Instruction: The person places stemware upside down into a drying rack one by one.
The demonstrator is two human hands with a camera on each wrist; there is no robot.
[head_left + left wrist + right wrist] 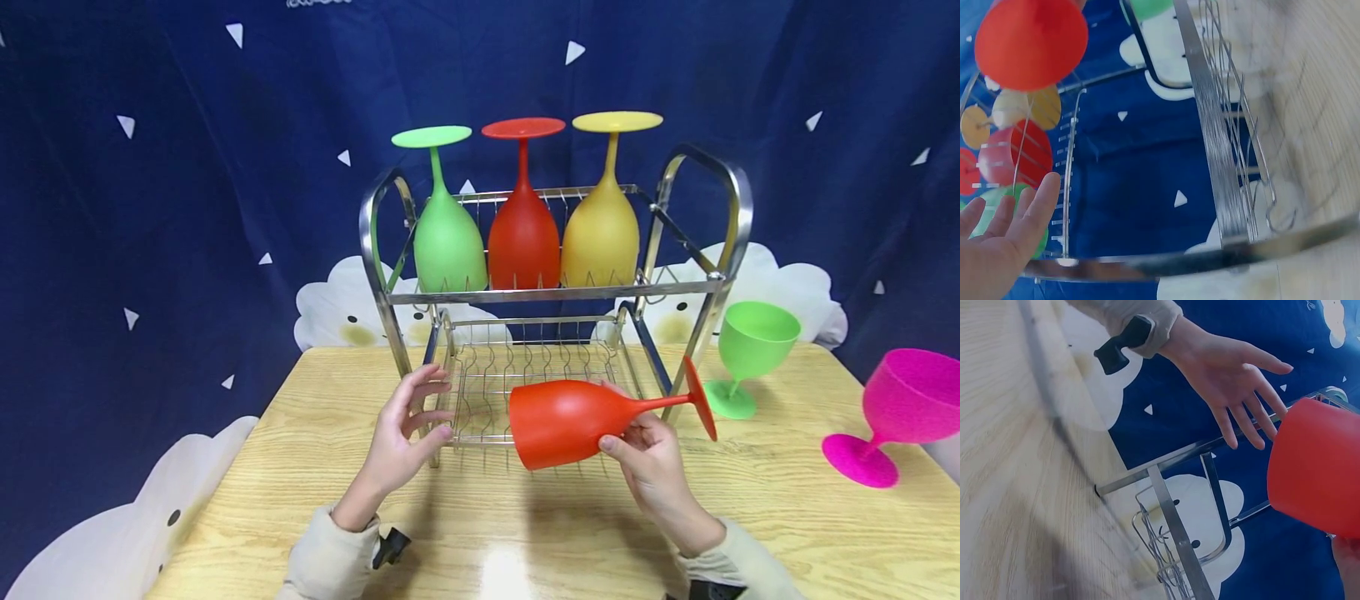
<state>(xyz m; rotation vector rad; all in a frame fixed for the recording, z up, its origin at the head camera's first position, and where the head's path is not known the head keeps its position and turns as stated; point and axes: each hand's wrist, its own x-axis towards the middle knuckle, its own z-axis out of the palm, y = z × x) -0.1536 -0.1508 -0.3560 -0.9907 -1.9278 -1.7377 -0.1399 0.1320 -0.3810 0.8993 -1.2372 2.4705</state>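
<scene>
My right hand (651,467) grips a red wine goblet (566,421) by its bowl near the stem. The goblet lies sideways in the air, its mouth to the left and its foot to the right. In the right wrist view the red bowl (1316,469) fills the right side. My left hand (408,429) is held left of the goblet's mouth, fingers spread and loosely bent, with nothing in it. Behind both hands stands a two-tier metal rack (551,294). On its upper tier a green goblet (450,242), another red goblet (524,237) and a yellow goblet (602,233) stand upside down.
The rack's lower wire basket (540,367) lies just behind the hands. A green goblet (757,337) and a pink goblet (911,396) stand upright on the wooden table (247,500) at the right. A dark blue curtain (187,208) hangs behind.
</scene>
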